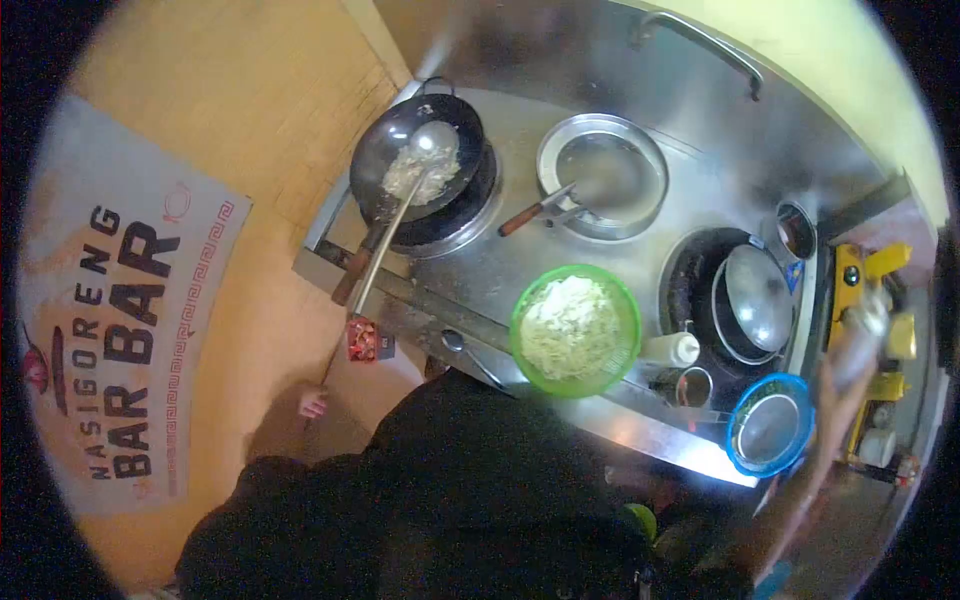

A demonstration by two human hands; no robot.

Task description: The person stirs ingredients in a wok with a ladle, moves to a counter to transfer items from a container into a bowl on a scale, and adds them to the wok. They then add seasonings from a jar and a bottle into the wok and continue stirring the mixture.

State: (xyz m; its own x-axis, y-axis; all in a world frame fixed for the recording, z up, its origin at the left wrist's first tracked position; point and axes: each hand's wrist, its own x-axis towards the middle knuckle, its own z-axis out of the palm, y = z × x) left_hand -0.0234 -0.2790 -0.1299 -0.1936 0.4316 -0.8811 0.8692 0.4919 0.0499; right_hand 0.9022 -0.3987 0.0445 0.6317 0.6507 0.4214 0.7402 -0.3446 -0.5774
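At the lower left, my left hand [312,404] is closed around the end of a long thin handle. It belongs to the ladle [433,140], whose round bowl rests over pale food [415,178] in the black wok [375,150]. The wok sits tilted on a burner, its wooden handle beside the ladle's. My right arm reaches out at the far right. There my right hand [838,378] is blurred and closed around a pale, bottle-like container [868,325], near yellow-topped containers [886,262]. The container's exact kind cannot be made out.
A green basin [520,340] of pale shredded food stands at the counter's front edge, by a white squeeze bottle [682,349]. Behind are a metal pan [655,160] with a wooden-handled utensil and a second wok [725,320]. A blue-rimmed strainer [738,440] sits right.
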